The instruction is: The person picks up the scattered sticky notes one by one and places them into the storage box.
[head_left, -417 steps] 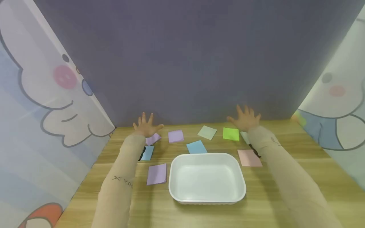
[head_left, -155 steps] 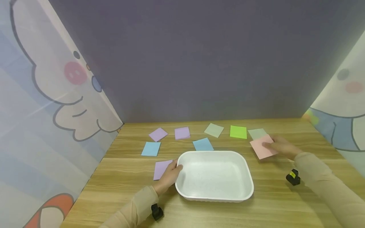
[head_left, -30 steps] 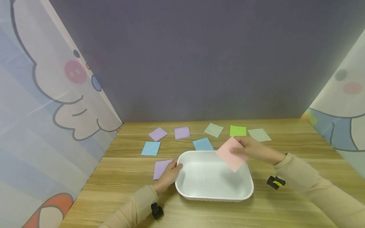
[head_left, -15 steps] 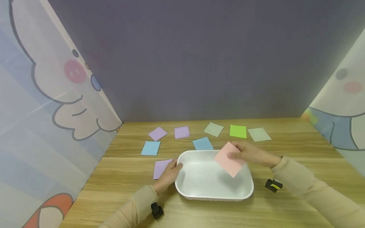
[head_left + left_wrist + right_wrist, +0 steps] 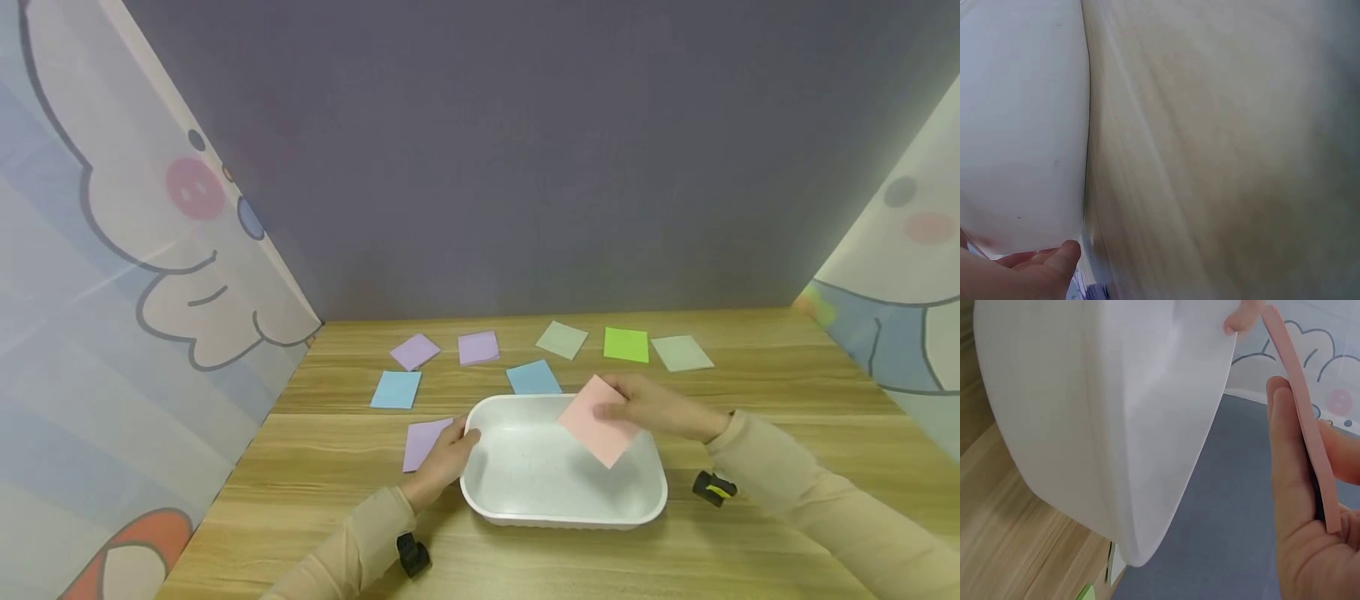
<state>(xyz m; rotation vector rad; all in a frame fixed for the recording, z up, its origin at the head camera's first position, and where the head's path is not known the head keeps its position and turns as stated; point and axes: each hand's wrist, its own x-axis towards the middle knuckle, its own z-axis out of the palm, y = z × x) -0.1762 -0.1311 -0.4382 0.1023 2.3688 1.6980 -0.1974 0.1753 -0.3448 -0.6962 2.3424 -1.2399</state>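
Note:
A white plastic tub (image 5: 517, 492) stands on the wooden table, nothing inside it. My left hand (image 5: 444, 460) grips its left rim, thumb over the edge; the left wrist view shows those fingers (image 5: 1054, 269) at the tub's corner. Between thumb and fingers, my right hand (image 5: 660, 407) pinches a pink sticky-note pad (image 5: 597, 427), tilted cornerwise above the tub's right half. Seen edge-on in the right wrist view, the pink pad (image 5: 1304, 412) has visible thickness. A purple sticky-note pad (image 5: 424, 442) lies beside my left hand, partly hidden by it.
Behind the tub lie a blue pad (image 5: 533, 377), a bright green pad (image 5: 626, 344) and pale green pads (image 5: 562, 340). Further left are another blue pad (image 5: 396, 389) and purple pads (image 5: 478, 347). A dark grey panel (image 5: 555, 167) closes off the table's back.
Over the last second my right hand has shifted slightly left and lower with the pink pad, which earlier was lifted from the table's right side. My left hand keeps its grip on the tub.

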